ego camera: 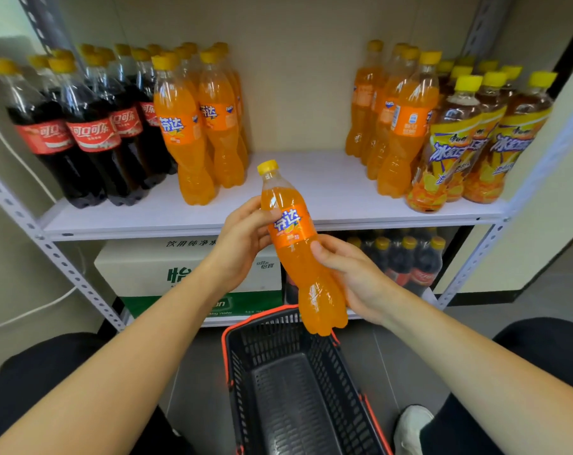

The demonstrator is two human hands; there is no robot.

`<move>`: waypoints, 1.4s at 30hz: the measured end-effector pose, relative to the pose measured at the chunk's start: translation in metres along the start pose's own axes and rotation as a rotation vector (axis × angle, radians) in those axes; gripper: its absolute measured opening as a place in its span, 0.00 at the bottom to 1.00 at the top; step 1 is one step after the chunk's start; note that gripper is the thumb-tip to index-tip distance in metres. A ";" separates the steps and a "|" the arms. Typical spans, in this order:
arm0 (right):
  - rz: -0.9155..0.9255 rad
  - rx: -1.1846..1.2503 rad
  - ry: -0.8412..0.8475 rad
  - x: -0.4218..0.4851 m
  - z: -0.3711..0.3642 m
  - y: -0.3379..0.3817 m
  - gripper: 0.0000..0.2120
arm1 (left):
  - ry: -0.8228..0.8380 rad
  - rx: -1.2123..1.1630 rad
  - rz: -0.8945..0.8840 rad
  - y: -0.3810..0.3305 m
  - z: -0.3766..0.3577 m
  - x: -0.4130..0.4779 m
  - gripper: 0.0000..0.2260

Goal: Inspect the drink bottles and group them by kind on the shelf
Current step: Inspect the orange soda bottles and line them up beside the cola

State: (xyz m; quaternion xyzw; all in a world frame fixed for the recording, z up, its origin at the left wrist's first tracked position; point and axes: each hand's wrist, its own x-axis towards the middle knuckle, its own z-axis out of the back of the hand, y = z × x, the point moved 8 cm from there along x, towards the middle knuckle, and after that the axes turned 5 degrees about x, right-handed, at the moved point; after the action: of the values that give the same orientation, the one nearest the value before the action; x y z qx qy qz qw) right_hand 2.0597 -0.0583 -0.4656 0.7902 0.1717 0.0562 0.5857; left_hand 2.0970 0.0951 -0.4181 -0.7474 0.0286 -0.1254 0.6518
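Left grip (242,238) wraps the orange bottle (295,247) at its label, right grip (354,277) holds lower; cap (268,166) points up-left toward the shelf's (311,188) left orange row (196,133).

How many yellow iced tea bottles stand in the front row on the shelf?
3, side by side at the right end of the shelf: left tea bottle, middle tea bottle, right tea bottle. More yellow caps behind them mean other bottles are partly hidden.

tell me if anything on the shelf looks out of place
Orange sodas are split: left cluster beside the colas, right cluster by the iced teas, bare shelf between. Nothing is spilled or toppled.
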 end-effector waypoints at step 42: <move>0.128 -0.331 -0.001 0.004 -0.009 0.008 0.33 | -0.061 0.107 -0.126 -0.021 0.005 -0.014 0.31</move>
State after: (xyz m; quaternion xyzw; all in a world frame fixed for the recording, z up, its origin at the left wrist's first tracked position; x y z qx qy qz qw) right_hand 2.0627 -0.0507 -0.4554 0.6924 0.1094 0.1204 0.7029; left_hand 2.0820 0.1057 -0.4006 -0.7152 -0.0452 -0.1446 0.6823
